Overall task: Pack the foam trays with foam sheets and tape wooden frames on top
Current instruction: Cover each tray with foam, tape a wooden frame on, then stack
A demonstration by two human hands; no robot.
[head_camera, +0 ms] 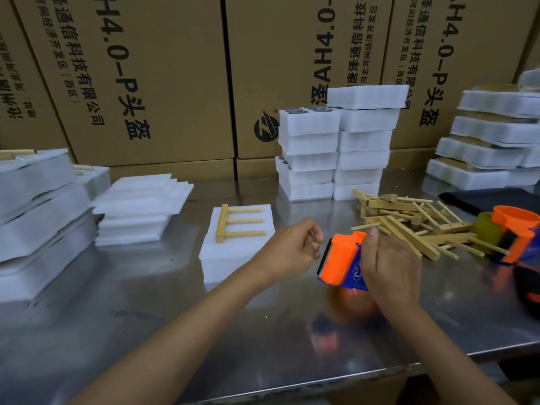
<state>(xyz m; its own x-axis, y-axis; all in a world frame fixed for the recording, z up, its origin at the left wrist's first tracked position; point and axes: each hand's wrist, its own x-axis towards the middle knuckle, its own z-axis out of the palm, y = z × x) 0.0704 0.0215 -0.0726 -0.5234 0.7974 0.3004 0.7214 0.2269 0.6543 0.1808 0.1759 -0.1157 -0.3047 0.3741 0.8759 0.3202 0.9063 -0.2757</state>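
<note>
Right hand gripping orange-blue tape dispenser; left hand curled, pinching (tape? unclear). Wooden frame atop foam tray, steel table. Cartons printed "AH4.0-P头盔".

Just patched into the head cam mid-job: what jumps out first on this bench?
The bright orange and blue tape dispenser at centre right, held in the right hand, with the left hand curled just beside its blade end. Left of that, a wooden frame lies on a white foam tray, no tape visible on it. Behind the right hand sits a loose pile of wooden frames on the steel table.
</note>
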